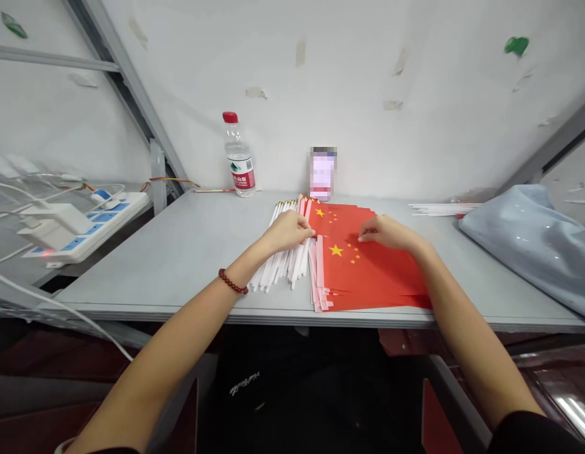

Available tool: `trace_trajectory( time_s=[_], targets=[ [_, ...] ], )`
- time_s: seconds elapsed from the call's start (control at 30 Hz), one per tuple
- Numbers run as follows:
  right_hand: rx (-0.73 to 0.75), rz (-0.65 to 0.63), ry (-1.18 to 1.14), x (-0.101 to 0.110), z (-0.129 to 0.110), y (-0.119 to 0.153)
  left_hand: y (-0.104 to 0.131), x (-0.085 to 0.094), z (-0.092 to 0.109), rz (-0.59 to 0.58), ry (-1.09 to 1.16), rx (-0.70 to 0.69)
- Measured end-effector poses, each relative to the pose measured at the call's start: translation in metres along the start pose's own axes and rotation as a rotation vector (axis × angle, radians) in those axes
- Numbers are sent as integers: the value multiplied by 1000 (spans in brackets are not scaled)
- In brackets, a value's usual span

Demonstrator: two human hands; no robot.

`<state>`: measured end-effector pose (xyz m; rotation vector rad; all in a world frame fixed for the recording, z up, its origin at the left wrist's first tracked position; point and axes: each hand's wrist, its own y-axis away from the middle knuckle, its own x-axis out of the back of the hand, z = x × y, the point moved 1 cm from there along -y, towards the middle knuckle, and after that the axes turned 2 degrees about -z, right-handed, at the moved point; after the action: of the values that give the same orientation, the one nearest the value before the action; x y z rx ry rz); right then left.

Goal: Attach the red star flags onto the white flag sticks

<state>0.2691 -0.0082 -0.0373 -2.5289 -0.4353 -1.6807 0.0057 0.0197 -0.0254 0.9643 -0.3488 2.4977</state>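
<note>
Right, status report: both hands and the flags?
Left hand on white sticks. Right hand pressing red flag stack. Nothing blocking; water bottle behind.

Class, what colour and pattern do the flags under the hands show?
The flags are red with yellow stars, clearest in the head view.

A small assembly workshop, this: bare grey worktable (178, 252) against a tape-scarred white wall (344, 82), a stack of red flags (368, 271), loose white sticks (283, 265), a power strip (84, 230) alongside.
</note>
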Motion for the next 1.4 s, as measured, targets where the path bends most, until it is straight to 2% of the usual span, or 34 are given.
trace_trajectory(
  time_s=[0.07,0.1,0.23,0.33,0.53,0.8,1.0,1.33,1.4],
  targets=[
    [-18,-39,19,1,1,1,-2,2,-4,86,-123,10],
    [-29,-59,28,1,2,1,-3,3,-6,85,-147,21],
    [-52,-119,-3,-1,6,1,-1,6,-11,-35,-153,67],
    [-40,-148,-50,-3,9,-1,1,6,-12,-77,-180,83],
    [-7,-112,-85,-7,4,-3,-1,3,-14,-23,-214,75],
    [33,-101,-126,-10,0,-6,2,-3,-4,-7,-178,126],
    [42,-79,-135,-10,3,-7,2,0,-5,101,-138,67],
    [14,25,-141,-9,1,-6,3,0,3,421,-114,-83],
    [25,134,-144,-9,-1,-7,6,-1,5,399,-28,-136]
  ],
)
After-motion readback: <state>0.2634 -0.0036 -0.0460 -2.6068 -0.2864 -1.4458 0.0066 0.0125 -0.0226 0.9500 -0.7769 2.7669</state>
